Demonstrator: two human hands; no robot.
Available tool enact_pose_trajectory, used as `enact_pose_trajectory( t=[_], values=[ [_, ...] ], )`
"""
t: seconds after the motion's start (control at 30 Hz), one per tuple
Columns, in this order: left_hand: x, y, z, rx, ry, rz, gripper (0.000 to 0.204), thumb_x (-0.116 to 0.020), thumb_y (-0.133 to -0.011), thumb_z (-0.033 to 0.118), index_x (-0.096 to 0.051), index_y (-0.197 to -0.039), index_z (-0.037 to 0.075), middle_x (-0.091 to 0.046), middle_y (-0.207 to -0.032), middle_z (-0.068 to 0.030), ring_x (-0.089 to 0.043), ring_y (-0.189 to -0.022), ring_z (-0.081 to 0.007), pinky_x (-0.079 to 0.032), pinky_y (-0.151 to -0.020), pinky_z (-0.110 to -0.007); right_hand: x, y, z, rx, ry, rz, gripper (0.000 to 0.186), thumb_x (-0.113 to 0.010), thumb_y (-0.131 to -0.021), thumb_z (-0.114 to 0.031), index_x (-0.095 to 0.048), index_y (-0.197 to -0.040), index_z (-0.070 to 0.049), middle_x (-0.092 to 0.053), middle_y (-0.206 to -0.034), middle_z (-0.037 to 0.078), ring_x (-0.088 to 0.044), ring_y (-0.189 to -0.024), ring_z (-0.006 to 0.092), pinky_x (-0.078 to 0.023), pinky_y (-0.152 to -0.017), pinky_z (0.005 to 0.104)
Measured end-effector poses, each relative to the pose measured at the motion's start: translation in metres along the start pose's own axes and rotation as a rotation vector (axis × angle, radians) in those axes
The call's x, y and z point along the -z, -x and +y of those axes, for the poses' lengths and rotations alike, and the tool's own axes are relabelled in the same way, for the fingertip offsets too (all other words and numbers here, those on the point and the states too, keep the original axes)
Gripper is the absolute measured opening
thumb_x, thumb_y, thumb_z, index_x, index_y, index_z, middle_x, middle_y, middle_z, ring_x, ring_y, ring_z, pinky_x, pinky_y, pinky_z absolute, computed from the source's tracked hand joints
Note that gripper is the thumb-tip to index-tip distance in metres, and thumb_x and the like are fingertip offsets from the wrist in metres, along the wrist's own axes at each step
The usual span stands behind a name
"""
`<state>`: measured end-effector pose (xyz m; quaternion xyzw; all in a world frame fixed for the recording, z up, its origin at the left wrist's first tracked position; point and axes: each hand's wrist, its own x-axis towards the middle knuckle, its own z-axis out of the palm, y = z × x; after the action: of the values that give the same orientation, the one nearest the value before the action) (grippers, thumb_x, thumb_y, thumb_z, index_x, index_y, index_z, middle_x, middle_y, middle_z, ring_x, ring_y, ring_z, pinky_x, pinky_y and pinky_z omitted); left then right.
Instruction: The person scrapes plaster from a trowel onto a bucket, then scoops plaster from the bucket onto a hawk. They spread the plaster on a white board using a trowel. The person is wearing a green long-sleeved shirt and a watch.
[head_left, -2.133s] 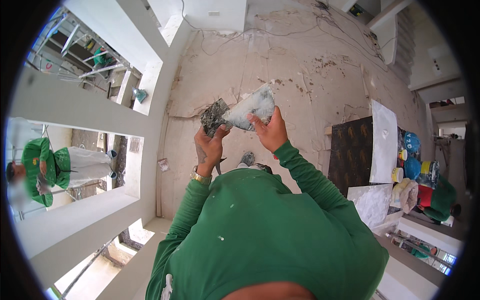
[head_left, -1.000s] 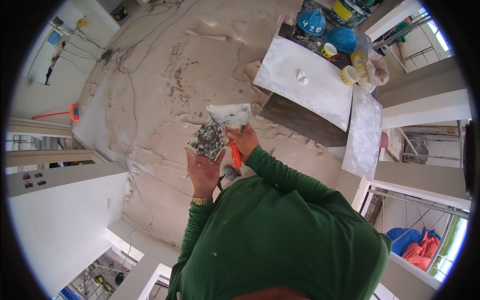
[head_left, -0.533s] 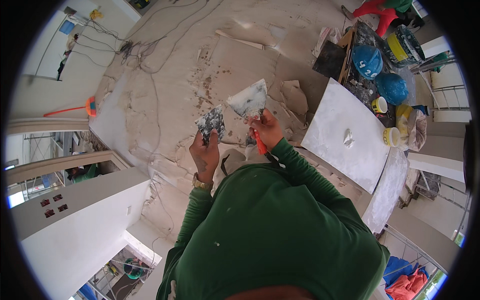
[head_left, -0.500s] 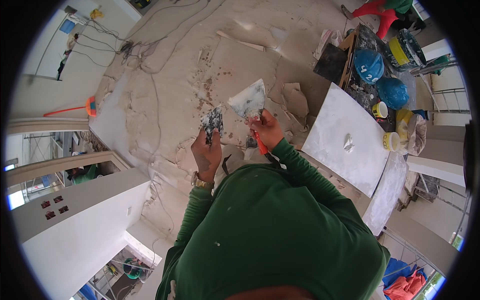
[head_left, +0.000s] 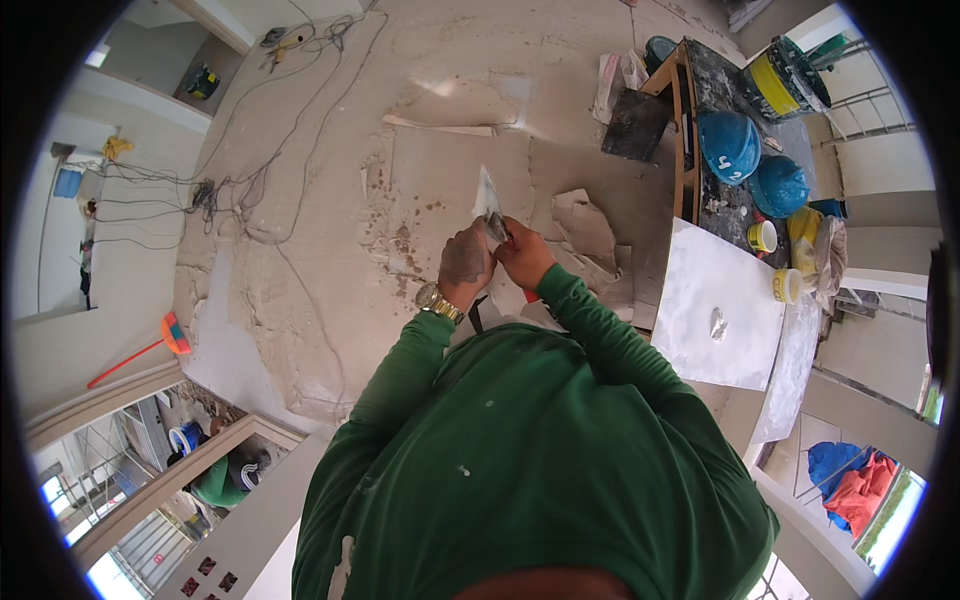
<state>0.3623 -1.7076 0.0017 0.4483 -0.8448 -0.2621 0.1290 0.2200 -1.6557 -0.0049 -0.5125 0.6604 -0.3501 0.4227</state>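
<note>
Clearly, the fingers of the right hand (head_left: 527, 258) are closed on a putty knife (head_left: 486, 197), its pale blade pointing away just beyond them, almost edge-on (a sliver of red handle (head_left: 531, 296) peeks out below). The left hand (head_left: 466, 262) curls close beside, though what its fingers grip is hidden. Well right of the fingers, a table (head_left: 710, 78) carries blue helmets (head_left: 728, 148).

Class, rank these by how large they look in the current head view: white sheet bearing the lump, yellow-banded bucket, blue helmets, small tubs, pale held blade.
1. White sheet
2. Yellow-banded bucket
3. Blue helmets: alike
4. Small tubs: alike
Unranked: pale held blade, partly covered, nearer the camera, so unsure.
</note>
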Motion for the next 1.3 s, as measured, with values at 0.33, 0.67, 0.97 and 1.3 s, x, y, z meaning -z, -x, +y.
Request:
enact_pose_trajectory(
  t=[0.33, 0.67, 0.97, 1.3],
  values=[
    [0.021, -0.118, -0.005, -0.008, 0.247, -0.196, 0.022, -0.054, -0.085, 0.005, -0.062, -0.103, -0.003, -0.066, -0.091, -0.0303, -0.064, -0.09, -0.0484, -0.052, -0.076, -0.052, 0.014, -0.066, -0.009, -0.119, 0.158, 0.266, 0.049, -0.056, -0.083, -0.005, -0.052, -0.131, -0.005, -0.065, -0.106, 0.028, -0.061, -0.102, 0.0471, -0.049, -0.087, 0.051],
    [-0.059, -0.254, -0.003, -0.217, 0.12, -0.451, 0.023, -0.055, -0.083, 0.007, -0.063, -0.101, -0.005, -0.066, -0.095, -0.0318, -0.064, -0.093, -0.0485, -0.052, -0.081, -0.051, 0.078, -0.118, 0.03, -0.439, 0.111, 0.354, 0.053, -0.056, -0.083, -0.007, -0.047, -0.136, -0.006, -0.061, -0.118, 0.029, -0.057, -0.113, 0.0466, -0.046, -0.096, 0.0518],
    [-0.068, -0.425, 0.02, -0.16, 0.186, -0.367, 0.02, -0.055, -0.084, 0.009, -0.062, -0.096, -0.006, -0.066, -0.088, -0.0312, -0.065, -0.089, -0.0486, -0.051, -0.076, -0.052, 0.187, -0.272, 0.048, -0.35, 0.107, 0.305, 0.051, -0.057, -0.08, -0.002, -0.052, -0.13, -0.006, -0.062, -0.115, 0.029, -0.058, -0.111, 0.0481, -0.048, -0.093, 0.0522],
    [-0.075, -0.619, 0.016, -0.182, 0.265, -0.309, 0.021, -0.053, -0.089, 0.01, -0.063, -0.1, -0.005, -0.066, -0.093, -0.0316, -0.064, -0.091, -0.049, -0.051, -0.076, -0.052, 0.293, -0.435, 0.047, -0.341, 0.161, 0.211, 0.044, -0.056, -0.084, -0.003, -0.049, -0.127, -0.007, -0.058, -0.118, 0.03, -0.058, -0.112, 0.0498, -0.047, -0.092, 0.0566]
  ],
)
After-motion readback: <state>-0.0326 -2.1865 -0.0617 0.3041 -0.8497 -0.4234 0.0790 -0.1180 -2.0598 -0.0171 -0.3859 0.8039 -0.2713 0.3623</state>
